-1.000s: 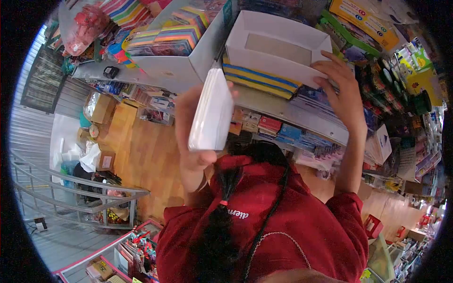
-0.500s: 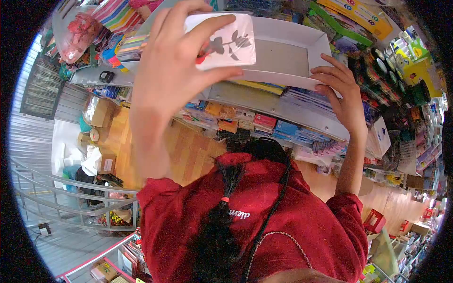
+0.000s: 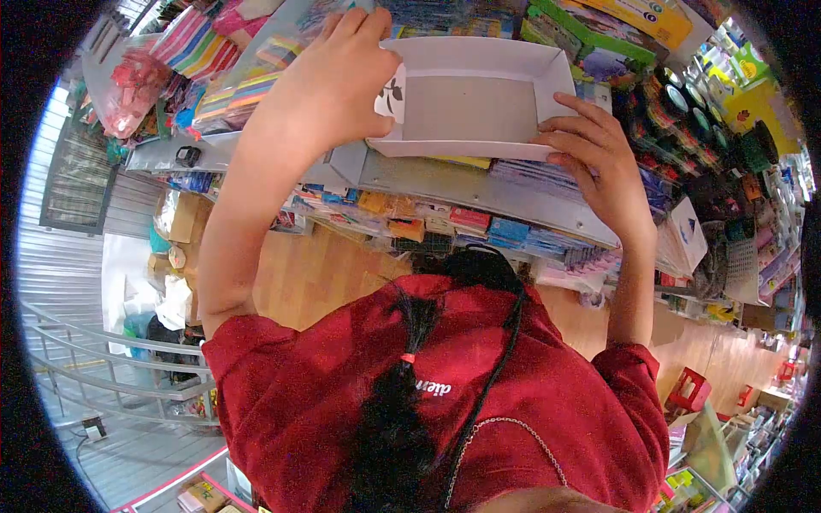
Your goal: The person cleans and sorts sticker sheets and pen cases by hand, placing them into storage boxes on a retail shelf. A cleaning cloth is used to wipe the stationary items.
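Observation:
My left hand [image 3: 346,81] is closed around a white plastic-wrapped pack with a dark leaf print [image 3: 392,98]. Most of the pack is hidden behind the fingers. It stands at the left end of a shallow, open white cardboard box [image 3: 479,147], whose grey bottom shows to the right of the pack. At the box's right end, my right hand [image 3: 594,150] grips the side wall, fingers over the rim and thumb below. The box is held above the shelf edge, slightly tilted towards me.
Under the box runs a grey metal shelf [image 3: 410,178] with packets stacked beneath it. Coloured paper packs [image 3: 201,56] lie on the left, and dark rolls with pale ends [image 3: 684,107] on the right. A metal railing [image 3: 120,355] curves at the lower left.
My left hand has lowered the printed pack from in front of the box into its left end. The box has shifted slightly left, with my right hand still on its right end.

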The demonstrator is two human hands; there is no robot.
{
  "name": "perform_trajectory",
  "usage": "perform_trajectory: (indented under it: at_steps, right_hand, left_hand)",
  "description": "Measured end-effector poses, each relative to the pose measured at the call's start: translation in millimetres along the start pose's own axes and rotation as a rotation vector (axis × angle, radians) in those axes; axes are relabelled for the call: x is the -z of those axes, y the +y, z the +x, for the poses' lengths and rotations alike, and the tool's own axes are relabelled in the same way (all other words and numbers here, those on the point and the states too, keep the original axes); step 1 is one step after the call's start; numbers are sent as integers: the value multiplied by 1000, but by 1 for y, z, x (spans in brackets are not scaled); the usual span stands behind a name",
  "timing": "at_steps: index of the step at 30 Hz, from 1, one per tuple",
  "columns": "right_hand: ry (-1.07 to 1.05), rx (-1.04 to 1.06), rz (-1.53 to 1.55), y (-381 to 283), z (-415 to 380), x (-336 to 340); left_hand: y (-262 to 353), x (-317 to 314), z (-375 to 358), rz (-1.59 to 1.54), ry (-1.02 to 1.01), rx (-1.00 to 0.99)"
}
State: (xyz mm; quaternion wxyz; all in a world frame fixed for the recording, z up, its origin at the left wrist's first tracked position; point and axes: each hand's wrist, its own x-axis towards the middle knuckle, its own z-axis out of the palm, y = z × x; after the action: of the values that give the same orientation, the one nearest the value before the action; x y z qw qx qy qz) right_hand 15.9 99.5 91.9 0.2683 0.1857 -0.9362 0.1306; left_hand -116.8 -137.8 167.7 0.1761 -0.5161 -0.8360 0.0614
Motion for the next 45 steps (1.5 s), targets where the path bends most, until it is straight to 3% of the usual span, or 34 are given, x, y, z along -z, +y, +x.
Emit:
perform_trajectory:
  at_steps: [8, 14, 17, 20, 21, 24, 27, 36, 42, 45]
  right_hand:
    - [21, 14, 15, -1, 1, 0]
    - [15, 15, 21, 0, 2, 0]
    - [8, 17, 25, -1, 3, 1]
    - [8, 9, 7, 0, 2, 1]
    - [7, 7, 12, 1, 1, 0]
    - [12, -7, 18, 2, -1, -3]
    - [16, -27, 19, 1, -3, -4]
    - [4, -36, 54, 2, -1, -3]
    - [17, -39, 51, 2, 1, -4]
    - [21, -23, 48, 3, 4, -3]
  left_hand:
    - [-5, -9, 7, 3, -19, -32]
    - [-14, -7, 16, -341, 117, -119]
    - [-10, -37, 26, -310, 174, -298]
    - [-6, -59, 33, -102, 166, -305]
    - [-7, -67, 35, -88, 232, -329]
    - [-5, -56, 40, -55, 176, -340]
    - [-3, -47, 34, -63, 170, -272]
    - [2, -39, 30, -11, -204, -124]
    - [-9, -49, 26, -67, -112, -116]
    - [-17, -38, 20, -80, 35, -114]
